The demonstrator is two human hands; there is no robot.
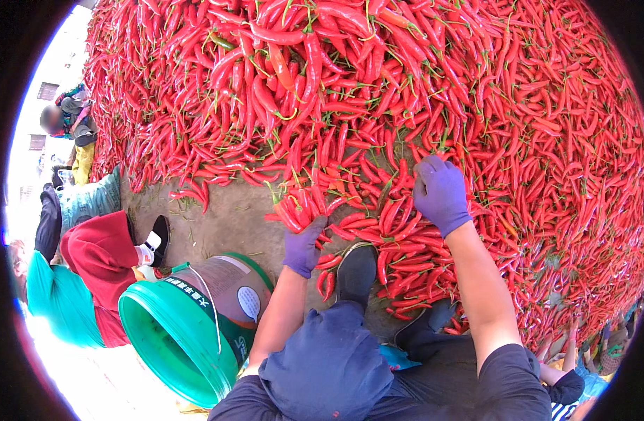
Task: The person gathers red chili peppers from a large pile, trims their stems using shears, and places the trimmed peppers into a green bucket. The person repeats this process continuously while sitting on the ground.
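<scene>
My left hand [304,246], in a purple glove, is closed around a bunch of red chili peppers [295,208], their green stems pointing away from me. To the right, my right hand [441,192] wears a matching glove and is held over the near part of a huge heap of red chili peppers [543,131]. Its fingers are curled in, and whether they pinch a pepper cannot be seen clearly. Loose peppers [411,263] lie on the ground beneath my right forearm and around my shoe [358,271].
A green-rimmed plastic bucket [182,337] leans at my lower left, its mouth towards me. Beyond it sits a person in a teal top [64,300]. Another person [80,116] is at the heap's upper left edge, and more people [569,373] are at lower right.
</scene>
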